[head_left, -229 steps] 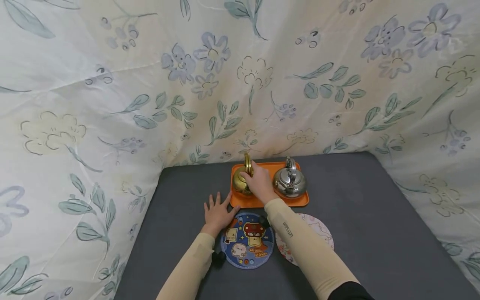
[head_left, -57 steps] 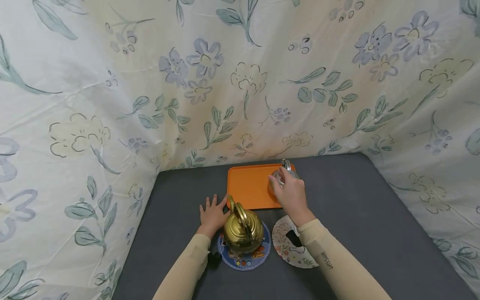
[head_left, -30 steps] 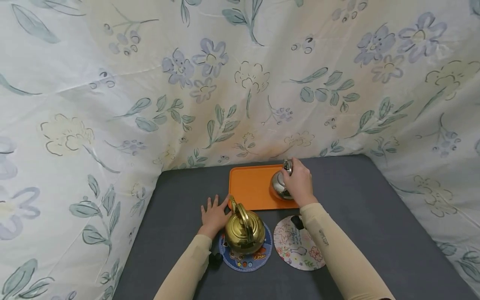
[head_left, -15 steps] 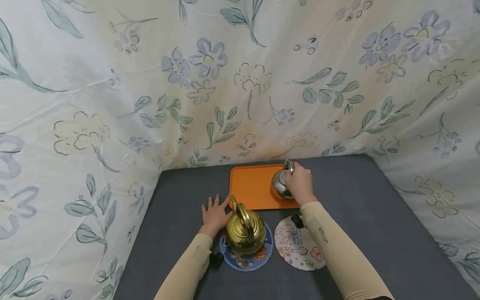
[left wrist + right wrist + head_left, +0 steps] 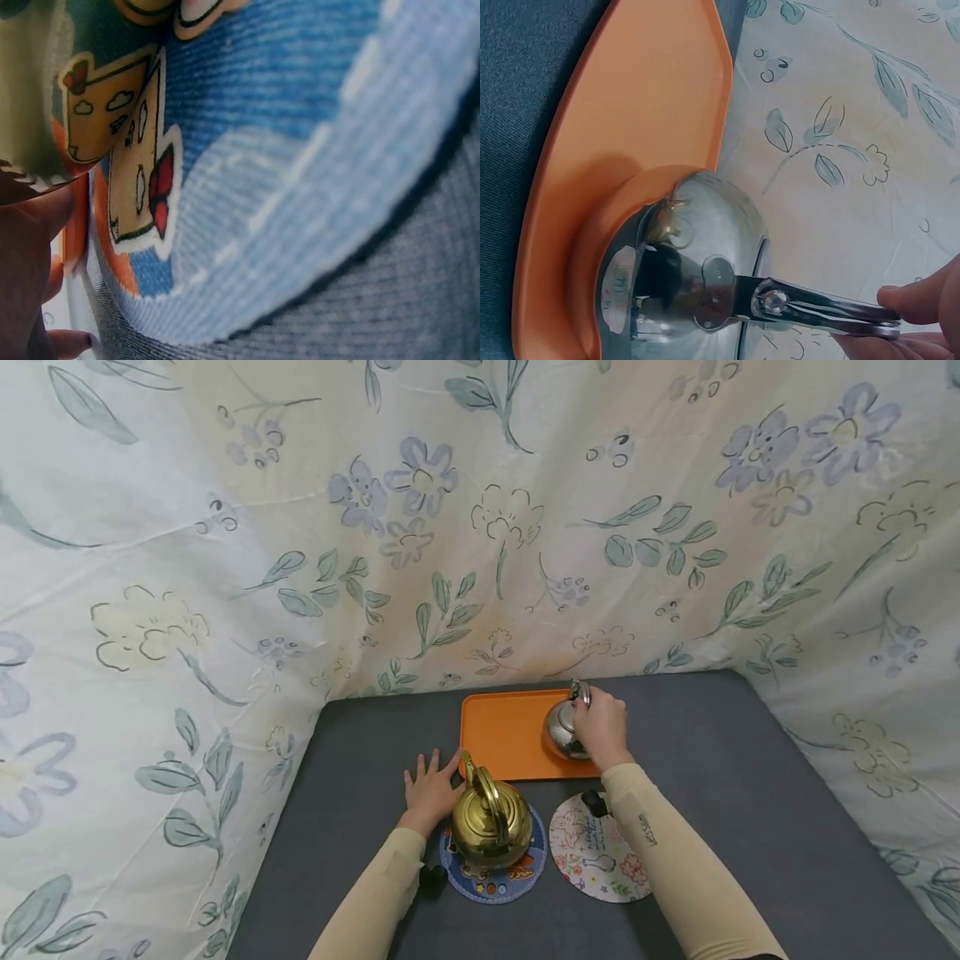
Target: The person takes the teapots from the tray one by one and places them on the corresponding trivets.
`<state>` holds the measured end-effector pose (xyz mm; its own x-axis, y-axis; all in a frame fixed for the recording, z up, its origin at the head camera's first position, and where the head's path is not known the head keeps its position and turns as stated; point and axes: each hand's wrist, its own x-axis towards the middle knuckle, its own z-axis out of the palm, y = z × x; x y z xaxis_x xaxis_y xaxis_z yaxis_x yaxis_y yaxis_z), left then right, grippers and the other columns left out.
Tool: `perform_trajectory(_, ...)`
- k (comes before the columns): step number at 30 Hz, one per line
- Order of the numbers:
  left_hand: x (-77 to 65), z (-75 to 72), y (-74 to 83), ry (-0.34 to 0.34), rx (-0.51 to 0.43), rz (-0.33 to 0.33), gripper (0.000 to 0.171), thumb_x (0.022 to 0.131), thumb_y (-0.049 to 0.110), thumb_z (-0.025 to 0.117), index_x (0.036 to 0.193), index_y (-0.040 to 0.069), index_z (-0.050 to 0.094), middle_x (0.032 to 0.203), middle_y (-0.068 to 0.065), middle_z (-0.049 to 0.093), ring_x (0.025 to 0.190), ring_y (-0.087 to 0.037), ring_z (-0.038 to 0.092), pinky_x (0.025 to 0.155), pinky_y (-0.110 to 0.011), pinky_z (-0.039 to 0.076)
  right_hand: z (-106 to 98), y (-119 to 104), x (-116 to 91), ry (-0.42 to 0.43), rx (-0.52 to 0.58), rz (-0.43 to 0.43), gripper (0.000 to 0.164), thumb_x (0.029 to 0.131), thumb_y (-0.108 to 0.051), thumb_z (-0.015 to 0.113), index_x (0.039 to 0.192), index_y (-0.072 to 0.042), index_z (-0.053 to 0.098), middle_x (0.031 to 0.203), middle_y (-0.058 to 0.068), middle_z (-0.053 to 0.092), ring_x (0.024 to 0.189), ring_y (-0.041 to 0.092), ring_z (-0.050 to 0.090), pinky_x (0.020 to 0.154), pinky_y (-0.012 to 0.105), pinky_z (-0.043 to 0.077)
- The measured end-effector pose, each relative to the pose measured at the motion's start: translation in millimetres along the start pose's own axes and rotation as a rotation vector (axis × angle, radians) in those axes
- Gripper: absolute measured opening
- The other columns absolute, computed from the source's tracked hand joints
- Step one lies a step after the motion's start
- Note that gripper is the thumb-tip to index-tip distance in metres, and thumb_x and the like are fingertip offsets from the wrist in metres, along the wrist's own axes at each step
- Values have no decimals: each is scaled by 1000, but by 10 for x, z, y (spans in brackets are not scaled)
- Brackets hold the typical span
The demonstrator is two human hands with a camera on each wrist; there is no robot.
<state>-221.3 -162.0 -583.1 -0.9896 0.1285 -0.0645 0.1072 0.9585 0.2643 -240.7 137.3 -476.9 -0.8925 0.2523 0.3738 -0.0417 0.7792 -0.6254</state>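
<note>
"So, what is being held?"

"A silver kettle (image 5: 561, 727), at the right end of an orange tray (image 5: 498, 727) toward the back of a dark grey desk (image 5: 720, 793). The right hand (image 5: 602, 723) pinches its raised handle (image 5: 832, 307) between thumb and fingers."

"And the left?"

"The left hand (image 5: 431, 789) grips nothing; it lies with fingers spread at the tray's near left corner, well apart from the right hand."

"What else is close?"

"A gold kettle (image 5: 487, 827) stands on a blue round mat (image 5: 498, 888), just in front of the tray. Beside it lies a floral round mat (image 5: 592, 852), partly hidden by a cream sleeve (image 5: 667, 860)."

"Which step is this?"

"Probably securing the silver kettle, which appears to rest on the tray. Lifting it would call for a firm grip and a level rise, clear of the gold one."
</note>
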Motion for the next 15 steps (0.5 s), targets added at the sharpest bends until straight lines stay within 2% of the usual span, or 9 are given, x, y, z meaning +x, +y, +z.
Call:
perform_trajectory(3,-21,-1,1,-2,-3,2,67,98,56,58,158,40,32,165,-15,29,152,-46,20,117,-72,17,-40,-10,-30,25,6,3,28,98,-12,61,115,9,69,101,27,73,90,46,71,78,57,58)
perform_trajectory(8,-50,9,-10,-5,6,3,68,98,56,57,159,42,30,165,-15,28,152,-46,19,117,-71,17,-117,-38,-90,62,18,-12,27,98,-12,62,115,7,71,99,26,74,88,46,71,79,58,57)
perform_trajectory(15,-99,1,-35,-17,16,7,69,98,57,57,159,42,30,165,-15,28,152,-46,19,117,-71,18,-244,-123,-216,65,35,-14,28,97,-12,64,117,7,70,100,26,74,87,46,71,78,58,57)
